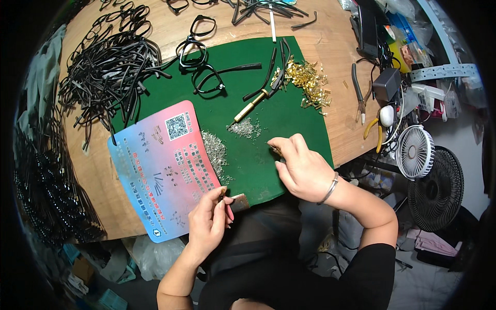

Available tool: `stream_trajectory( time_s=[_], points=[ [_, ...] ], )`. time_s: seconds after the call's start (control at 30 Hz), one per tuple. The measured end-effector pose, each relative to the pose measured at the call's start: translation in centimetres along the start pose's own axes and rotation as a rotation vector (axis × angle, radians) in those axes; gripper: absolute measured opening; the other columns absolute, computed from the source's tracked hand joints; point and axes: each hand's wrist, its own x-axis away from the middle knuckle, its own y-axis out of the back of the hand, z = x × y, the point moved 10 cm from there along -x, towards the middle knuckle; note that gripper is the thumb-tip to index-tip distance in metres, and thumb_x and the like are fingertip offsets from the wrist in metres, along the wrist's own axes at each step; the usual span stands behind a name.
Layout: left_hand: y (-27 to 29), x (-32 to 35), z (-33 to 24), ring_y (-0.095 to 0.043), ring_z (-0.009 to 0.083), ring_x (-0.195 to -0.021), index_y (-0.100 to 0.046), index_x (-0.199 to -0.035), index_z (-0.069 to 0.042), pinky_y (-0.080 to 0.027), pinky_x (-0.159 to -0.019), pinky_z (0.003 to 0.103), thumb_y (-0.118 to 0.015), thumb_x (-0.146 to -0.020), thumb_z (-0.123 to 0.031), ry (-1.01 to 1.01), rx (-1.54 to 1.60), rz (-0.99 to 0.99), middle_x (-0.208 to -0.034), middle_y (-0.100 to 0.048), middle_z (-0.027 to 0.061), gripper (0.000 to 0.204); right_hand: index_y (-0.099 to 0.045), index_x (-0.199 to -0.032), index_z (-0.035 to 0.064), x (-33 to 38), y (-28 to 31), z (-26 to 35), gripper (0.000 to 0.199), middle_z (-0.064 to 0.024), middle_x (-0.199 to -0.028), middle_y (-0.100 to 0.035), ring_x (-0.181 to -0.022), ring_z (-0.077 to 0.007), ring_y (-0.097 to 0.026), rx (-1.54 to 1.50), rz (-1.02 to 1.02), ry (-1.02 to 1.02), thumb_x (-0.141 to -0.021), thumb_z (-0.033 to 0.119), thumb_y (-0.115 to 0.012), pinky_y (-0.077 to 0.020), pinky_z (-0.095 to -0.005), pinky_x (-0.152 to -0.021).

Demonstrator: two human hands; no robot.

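Observation:
My left hand (209, 219) is closed in a pinch at the near edge of the green mat (289, 119). A small dark piece (222, 195) shows at its fingertips, too small to name. To the right, my right hand (307, 170) is held over the mat with its fingers curled; a small brownish-gold bit shows between them, its kind unclear. Ahead of the hands lies a brass-handled screwdriver (250, 107), its tip by a small heap of tiny silver screws (246, 128). A larger heap of silver bits (213, 151) lies beside the pink and blue printed sheet (144, 170).
Black eyeglass frames (209, 80) and loose temples (267, 75) lie on the mat's far part. Gold pieces (309, 85) are heaped far right. A tangle of black temples (113, 72) covers the left. Pliers (359, 93) and a white fan (416, 152) are at right.

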Motion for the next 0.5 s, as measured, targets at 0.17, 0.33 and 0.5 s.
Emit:
stream_trajectory(
  time_s=[0.17,0.33,0.5],
  points=[
    [-0.2,-0.1,-0.8,-0.056,0.008,-0.055,-0.048,-0.115,0.005,-0.045,-0.045,0.019,-0.042,-0.09,0.006,-0.107,-0.104,-0.008,-0.087,-0.063,0.0088,0.025,-0.05,-0.12,0.0108,0.0,-0.7,0.4,0.039,-0.0117,-0.091,-0.045,-0.065,-0.0249,-0.06,0.174,-0.103,0.044,-0.082,0.017,-0.061,-0.0515,-0.0351,-0.052],
    [0.0,0.0,-1.0,-0.058,0.0096,-0.055,-0.053,-0.111,0.005,-0.048,-0.049,0.022,-0.046,-0.088,0.006,-0.101,-0.168,-0.052,-0.084,-0.064,0.0101,0.024,-0.056,-0.115,0.0112,-0.3,-0.5,1.0,0.039,-0.0086,-0.088,-0.047,-0.061,-0.0208,-0.058,0.227,-0.187,0.079,-0.077,0.014,-0.063,-0.05,-0.032,-0.048],
    [-0.1,-0.1,-0.9,-0.058,0.0094,-0.056,-0.052,-0.112,0.006,-0.048,-0.049,0.022,-0.045,-0.089,0.006,-0.099,-0.156,-0.035,-0.085,-0.063,0.0096,0.024,-0.059,-0.112,0.0111,-0.5,-0.7,1.3,0.036,-0.0071,-0.085,-0.05,-0.061,-0.02,-0.059,0.267,-0.183,0.089,-0.076,0.011,-0.065,-0.0487,-0.0308,-0.049]
  ],
)
